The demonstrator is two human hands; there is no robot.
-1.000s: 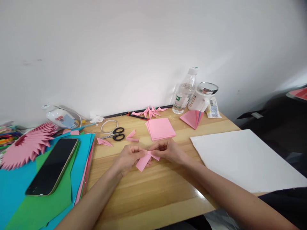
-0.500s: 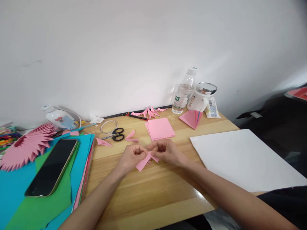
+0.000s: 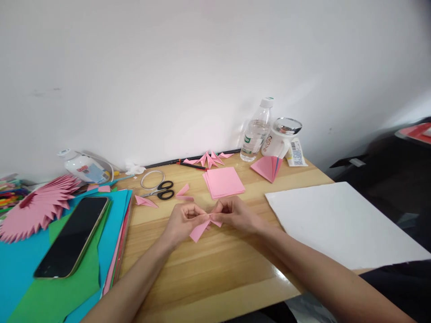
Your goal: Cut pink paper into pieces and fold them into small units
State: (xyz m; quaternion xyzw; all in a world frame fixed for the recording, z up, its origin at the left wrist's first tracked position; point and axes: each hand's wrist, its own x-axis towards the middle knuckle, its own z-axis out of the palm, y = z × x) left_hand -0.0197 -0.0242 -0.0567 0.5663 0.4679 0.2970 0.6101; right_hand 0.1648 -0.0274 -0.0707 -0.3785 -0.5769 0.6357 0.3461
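Observation:
Both hands meet at the middle of the wooden table (image 3: 208,269) over a small folded pink paper piece (image 3: 198,230). My left hand (image 3: 183,220) pinches its left part with curled fingers. My right hand (image 3: 235,214) pinches its upper right end, fingers closed. The piece's pointed tip hangs down-left just above the tabletop. A stack of pink square sheets (image 3: 223,181) lies just behind the hands.
Scissors (image 3: 160,190) and a tape ring (image 3: 152,178) lie back left, with loose folded pink pieces (image 3: 145,201) nearby. A phone (image 3: 72,235) rests on coloured sheets (image 3: 50,287) beside a pink paper fan wheel (image 3: 37,207). A water bottle (image 3: 256,131), a white mug (image 3: 281,137) and a white board (image 3: 340,222) are on the right.
The hands have drawn slightly closer together on the pink piece, which now looks narrower and more folded. The view shifted a little.

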